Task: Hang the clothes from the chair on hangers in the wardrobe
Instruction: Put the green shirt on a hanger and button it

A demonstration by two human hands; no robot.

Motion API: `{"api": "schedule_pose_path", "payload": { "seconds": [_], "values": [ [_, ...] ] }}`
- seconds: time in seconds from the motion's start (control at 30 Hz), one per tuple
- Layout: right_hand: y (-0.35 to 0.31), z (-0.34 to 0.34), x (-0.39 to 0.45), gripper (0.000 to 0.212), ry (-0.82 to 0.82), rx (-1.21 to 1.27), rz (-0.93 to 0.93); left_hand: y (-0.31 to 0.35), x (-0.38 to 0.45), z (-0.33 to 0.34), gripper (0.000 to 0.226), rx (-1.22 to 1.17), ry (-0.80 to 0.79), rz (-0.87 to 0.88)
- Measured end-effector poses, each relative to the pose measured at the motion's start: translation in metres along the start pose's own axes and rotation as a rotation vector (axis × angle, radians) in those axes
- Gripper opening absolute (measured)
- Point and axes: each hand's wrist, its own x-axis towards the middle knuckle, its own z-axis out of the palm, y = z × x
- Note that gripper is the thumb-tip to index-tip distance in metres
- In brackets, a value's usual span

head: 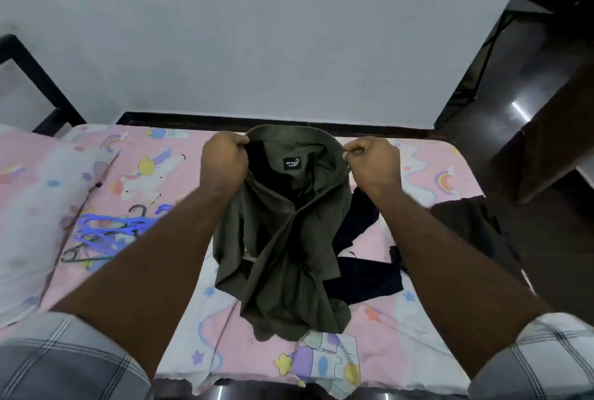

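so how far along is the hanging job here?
Nothing looks hung yet. In hand: left hand and right hand hold the olive shirt up by its collar, no hanger in it. Left: hangers lie piled on the bed, dark clothes wait. No wardrobe in view.

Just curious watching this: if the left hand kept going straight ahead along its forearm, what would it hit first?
Probably the wall. The left hand, gripping the shirt collar, points forward over the bed toward its far edge. Nothing else shows in that line, though depth is hard to judge here.
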Motion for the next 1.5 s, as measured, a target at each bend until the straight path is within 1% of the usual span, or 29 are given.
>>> {"api": "schedule_pose_path", "payload": {
  "seconds": [0.1, 0.17, 0.2, 0.27, 0.3, 0.37, 0.43, 0.5, 0.57, 0.67, 0.77, 0.83, 0.87, 0.9, 0.93, 0.97, 1.0, 1.07, 1.17, 1.23, 1.33, 1.37, 1.43, 1.5],
  "values": [
    [0.02, 0.033, 0.031, 0.019, -0.021, 0.038, 0.013, -0.016, 0.017, 0.032, 0.038, 0.041, -0.042, -0.015],
    [0.033, 0.059, 0.056, 0.026, -0.106, 0.018, 0.016, -0.025, 0.034, 0.055, 0.035, 0.066, -0.089, -0.03],
    [0.041, 0.072, 0.067, 0.034, -0.172, -0.005, 0.022, -0.029, 0.04, 0.066, 0.035, 0.079, -0.121, -0.034],
    [0.061, 0.095, 0.081, 0.051, -0.286, -0.037, 0.044, -0.04, 0.048, 0.093, 0.04, 0.095, -0.179, -0.03],
    [0.072, 0.103, 0.084, 0.055, -0.317, -0.041, 0.061, -0.047, 0.048, 0.108, 0.045, 0.112, -0.198, -0.031],
    [0.096, 0.113, 0.082, 0.059, -0.356, -0.066, 0.108, -0.06, 0.039, 0.143, 0.06, 0.169, -0.251, -0.069],
    [0.119, 0.117, 0.074, 0.058, -0.375, -0.061, 0.182, -0.069, 0.021, 0.177, 0.07, 0.183, -0.323, -0.08],
    [0.142, 0.116, 0.066, 0.058, -0.387, -0.076, 0.252, -0.063, -0.003, 0.202, 0.062, 0.157, -0.414, -0.096],
    [0.168, 0.117, 0.056, 0.054, -0.405, -0.111, 0.32, -0.056, -0.026, 0.228, 0.057, 0.128, -0.501, -0.071],
    [0.206, 0.119, 0.038, 0.055, -0.408, -0.145, 0.43, -0.053, -0.056, 0.266, 0.055, 0.096, -0.619, -0.085],
    [0.238, 0.126, 0.018, 0.05, -0.389, -0.139, 0.528, -0.052, -0.078, 0.297, 0.054, 0.088, -0.692, -0.109],
    [0.254, 0.132, 0.007, 0.039, -0.374, -0.124, 0.581, -0.05, -0.087, 0.315, 0.053, 0.074, -0.748, -0.115],
    [0.261, 0.136, 0.003, 0.027, -0.359, -0.126, 0.599, -0.049, -0.09, 0.324, 0.052, 0.063, -0.779, -0.115],
    [0.269, 0.141, 0.0, 0.009, -0.345, -0.129, 0.625, -0.049, -0.093, 0.334, 0.051, 0.051, -0.807, -0.114],
    [0.278, 0.147, -0.002, 0.008, -0.328, -0.104, 0.647, -0.049, -0.096, 0.344, 0.052, 0.045, -0.834, -0.12],
    [0.285, 0.153, -0.004, 0.022, -0.317, -0.087, 0.673, -0.049, -0.097, 0.354, 0.054, 0.04, -0.854, -0.119],
    [0.292, 0.158, -0.005, 0.028, -0.294, -0.058, 0.703, -0.049, -0.099, 0.364, 0.056, 0.033, -0.875, -0.12],
    [0.304, 0.169, -0.004, 0.019, -0.262, 0.021, 0.782, -0.052, -0.101, 0.384, 0.06, 0.011, -0.91, -0.114],
    [0.326, 0.188, -0.003, 0.028, -0.243, 0.108, 0.846, -0.058, -0.101, 0.409, 0.065, 0.006, -0.935, -0.124],
    [0.335, 0.2, 0.003, 0.032, -0.235, 0.131, 0.848, -0.065, -0.1, 0.42, 0.065, 0.033, -0.906, -0.105],
    [0.341, 0.213, 0.016, 0.023, -0.235, 0.125, 0.824, -0.079, -0.098, 0.43, 0.06, 0.208, -0.84, -0.001],
    [0.344, 0.219, 0.018, 0.027, -0.238, 0.128, 0.809, -0.085, -0.097, 0.434, 0.059, 0.278, -0.824, 0.034],
    [0.347, 0.232, 0.023, 0.047, -0.229, 0.129, 0.79, -0.095, -0.098, 0.44, 0.059, 0.404, -0.806, 0.059],
    [0.351, 0.241, 0.027, 0.055, -0.204, 0.163, 0.802, -0.1, -0.098, 0.446, 0.058, 0.494, -0.788, 0.076]
  ]
}}
